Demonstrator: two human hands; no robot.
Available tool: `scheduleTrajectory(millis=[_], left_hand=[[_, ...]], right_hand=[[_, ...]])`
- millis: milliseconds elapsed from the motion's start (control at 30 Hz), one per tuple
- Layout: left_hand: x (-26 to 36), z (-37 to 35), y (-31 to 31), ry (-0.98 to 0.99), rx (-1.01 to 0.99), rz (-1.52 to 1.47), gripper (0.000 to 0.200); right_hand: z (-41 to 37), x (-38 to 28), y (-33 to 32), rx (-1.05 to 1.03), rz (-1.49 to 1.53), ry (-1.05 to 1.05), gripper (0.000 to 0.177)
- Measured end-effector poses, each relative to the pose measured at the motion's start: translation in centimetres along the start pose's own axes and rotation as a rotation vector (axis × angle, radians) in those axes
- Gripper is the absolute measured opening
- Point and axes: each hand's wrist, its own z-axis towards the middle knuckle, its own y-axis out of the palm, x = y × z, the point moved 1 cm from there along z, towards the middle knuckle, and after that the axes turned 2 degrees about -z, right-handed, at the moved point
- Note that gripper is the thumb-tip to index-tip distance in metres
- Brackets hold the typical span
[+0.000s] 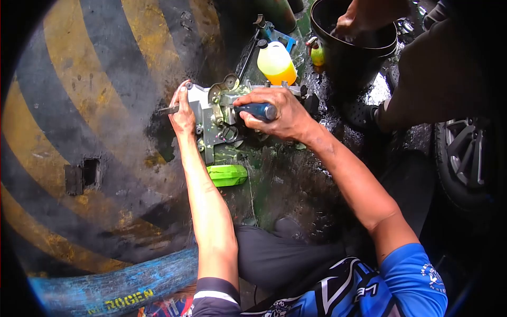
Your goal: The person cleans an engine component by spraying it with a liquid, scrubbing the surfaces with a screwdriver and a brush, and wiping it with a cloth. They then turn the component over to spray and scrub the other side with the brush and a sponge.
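Note:
A grey metal machine part (pixel 211 138) with brackets and round openings lies on the dark, wet floor, with pale green residue on it. My right hand (pixel 277 113) is closed around a dark blue handle (pixel 259 111); its far end reaches the metal part and is hard to make out. At the part's left edge, my left hand (pixel 182 111) holds it, fingers wrapped over the rim. A thin metal piece (pixel 169 111) sticks out to the left beside that hand. Just below the part lies a bright green object (pixel 227 175).
Beyond the part stands a jug of yellow liquid (pixel 277 62), with a small spray bottle (pixel 317 54) to its right. Another person's hand (pixel 347 26) reaches into a black bucket (pixel 354 50). A wheel (pixel 465 153) is at right, a blue cylinder (pixel 116 282) at lower left.

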Motion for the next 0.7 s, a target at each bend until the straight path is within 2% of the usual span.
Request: scheduleTrajectory(millis=[133, 167, 367, 467, 600, 700], left_hand=[[-0.2, 0.1, 0.0, -0.021, 0.024, 0.012, 0.036], [-0.3, 0.0, -0.1, 0.027, 0.021, 0.005, 0.036], [-0.7, 0.0, -0.1, -0.050, 0.026, -0.026, 0.037], [-0.7, 0.1, -0.1, 0.012, 0.042, -0.032, 0.037], [-0.9, 0.1, -0.1, -0.010, 0.043, -0.021, 0.035], [-1.3, 0.1, -0.1, 0.021, 0.046, -0.029, 0.035]], right_hand=[[0.0, 0.1, 0.2, 0.021, -0.051, -0.027, 0.026], [-0.2, 0.1, 0.4, 0.011, -0.041, -0.014, 0.026], [0.0, 0.1, 0.3, -0.007, -0.038, 0.021, 0.028], [0.2, -0.1, 0.1, -0.041, -0.007, 0.082, 0.027], [0.3, -0.9, 0.7, -0.034, -0.130, -0.058, 0.025], [-0.1, -0.9, 0.1, -0.113, -0.135, -0.054, 0.027]])
